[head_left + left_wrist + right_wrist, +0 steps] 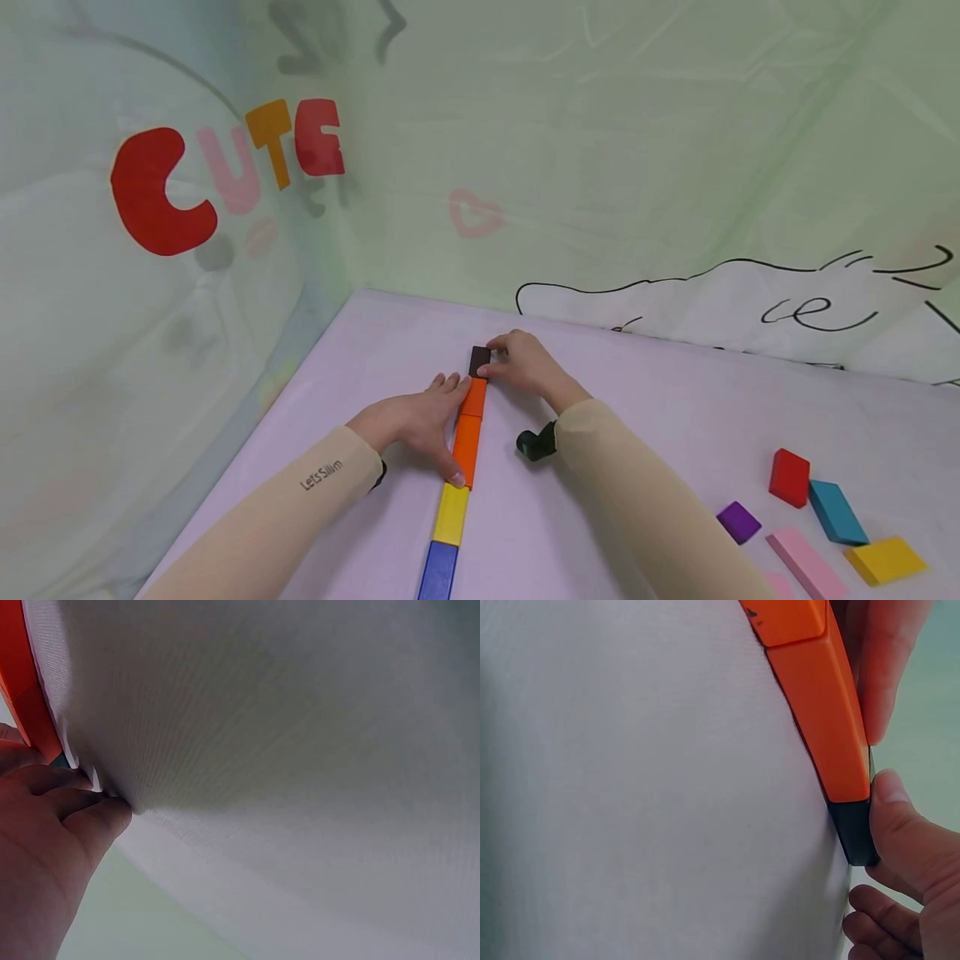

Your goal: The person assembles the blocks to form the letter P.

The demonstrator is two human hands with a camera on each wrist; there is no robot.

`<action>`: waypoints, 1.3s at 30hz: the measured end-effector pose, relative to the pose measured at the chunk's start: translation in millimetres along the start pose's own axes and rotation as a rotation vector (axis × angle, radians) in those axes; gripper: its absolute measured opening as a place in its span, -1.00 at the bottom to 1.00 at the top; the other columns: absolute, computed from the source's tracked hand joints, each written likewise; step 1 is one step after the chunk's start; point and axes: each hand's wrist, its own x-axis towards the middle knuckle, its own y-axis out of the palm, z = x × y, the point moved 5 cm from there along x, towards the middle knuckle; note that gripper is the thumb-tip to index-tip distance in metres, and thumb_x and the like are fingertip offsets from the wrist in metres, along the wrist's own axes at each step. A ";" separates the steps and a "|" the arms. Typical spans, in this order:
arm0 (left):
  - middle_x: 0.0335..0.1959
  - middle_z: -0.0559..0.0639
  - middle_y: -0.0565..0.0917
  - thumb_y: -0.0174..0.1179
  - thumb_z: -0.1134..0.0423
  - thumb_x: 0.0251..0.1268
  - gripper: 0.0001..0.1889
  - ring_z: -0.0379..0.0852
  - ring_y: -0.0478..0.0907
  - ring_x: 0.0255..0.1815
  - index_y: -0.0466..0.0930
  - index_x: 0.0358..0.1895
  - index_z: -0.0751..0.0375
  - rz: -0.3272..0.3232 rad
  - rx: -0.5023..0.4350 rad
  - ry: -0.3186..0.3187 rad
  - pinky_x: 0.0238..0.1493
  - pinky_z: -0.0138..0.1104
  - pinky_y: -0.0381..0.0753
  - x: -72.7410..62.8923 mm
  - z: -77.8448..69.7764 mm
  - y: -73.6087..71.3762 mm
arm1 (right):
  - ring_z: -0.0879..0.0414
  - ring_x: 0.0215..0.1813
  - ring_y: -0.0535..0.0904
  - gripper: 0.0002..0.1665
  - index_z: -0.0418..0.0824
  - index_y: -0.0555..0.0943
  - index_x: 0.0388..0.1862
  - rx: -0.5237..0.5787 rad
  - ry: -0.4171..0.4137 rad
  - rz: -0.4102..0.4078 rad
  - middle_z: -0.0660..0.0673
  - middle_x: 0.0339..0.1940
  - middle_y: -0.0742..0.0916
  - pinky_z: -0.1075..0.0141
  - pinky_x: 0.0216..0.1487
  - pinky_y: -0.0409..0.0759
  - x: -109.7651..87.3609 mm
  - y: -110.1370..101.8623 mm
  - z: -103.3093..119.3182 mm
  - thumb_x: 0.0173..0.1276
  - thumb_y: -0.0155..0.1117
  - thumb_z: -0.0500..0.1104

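Observation:
A straight row of blocks runs away across the table: a blue block [438, 572], a yellow block [451, 515], two orange blocks [467, 446] and a black block [479, 360] at the far end. My left hand [420, 425] spreads along the left side of the orange blocks. Its thumb touches the nearer one by the yellow joint, and its fingertips reach the far orange block. At the far end, my right hand [525, 367] holds the black block between thumb and index finger. The right wrist view shows that thumb [900, 825] against the black block, which meets the orange block's end.
To the right lie loose blocks: red [790, 477], teal [837, 512], purple [739, 522], pink [808, 564] and yellow [887, 560]. A sheet wall with letters [161, 192] rises at the left, and another sheet stands behind the table [637, 375].

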 end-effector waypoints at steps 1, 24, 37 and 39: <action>0.73 0.11 -0.15 0.62 -0.16 -0.12 0.40 0.11 -0.26 0.75 -0.20 0.69 0.14 0.001 0.002 0.000 0.67 0.12 0.02 0.2 -0.6 -0.3 | -0.22 0.26 0.59 -0.37 -0.38 0.60 0.29 0.001 0.000 0.003 -0.36 0.20 0.70 -0.03 0.41 0.51 -0.4 -0.5 -0.5 0.36 0.46 -0.05; 0.72 0.12 -0.09 0.59 -0.14 -0.07 0.33 0.16 -0.21 0.74 -0.14 0.69 0.12 -0.005 -0.009 0.008 0.63 0.16 0.09 8.0 -0.9 0.0 | -0.20 0.33 0.55 -0.30 -0.33 0.57 0.34 -0.002 0.053 0.031 -0.33 0.29 0.67 -0.02 0.47 0.47 -2.2 -2.4 -6.4 0.31 0.51 -0.04; 0.63 0.13 0.24 0.50 -0.04 0.15 0.09 0.13 0.18 0.64 0.02 0.65 0.14 -0.131 -0.112 0.023 0.64 0.06 0.16 24.9 15.1 -28.0 | -0.20 0.31 0.56 -0.32 -0.35 0.60 0.30 0.000 0.024 0.019 -0.34 0.24 0.69 0.00 0.46 0.47 -4.6 -1.4 -2.7 0.28 0.53 -0.06; 0.64 0.14 0.21 0.51 -0.03 0.14 0.10 0.16 0.13 0.66 0.02 0.65 0.15 -0.132 -0.113 0.025 0.65 0.07 0.12 28.0 17.1 -32.5 | -0.20 0.30 0.57 -0.33 -0.36 0.60 0.29 -0.007 0.008 0.019 -0.34 0.22 0.70 0.00 0.46 0.48 -4.7 -0.4 -0.4 0.28 0.53 -0.07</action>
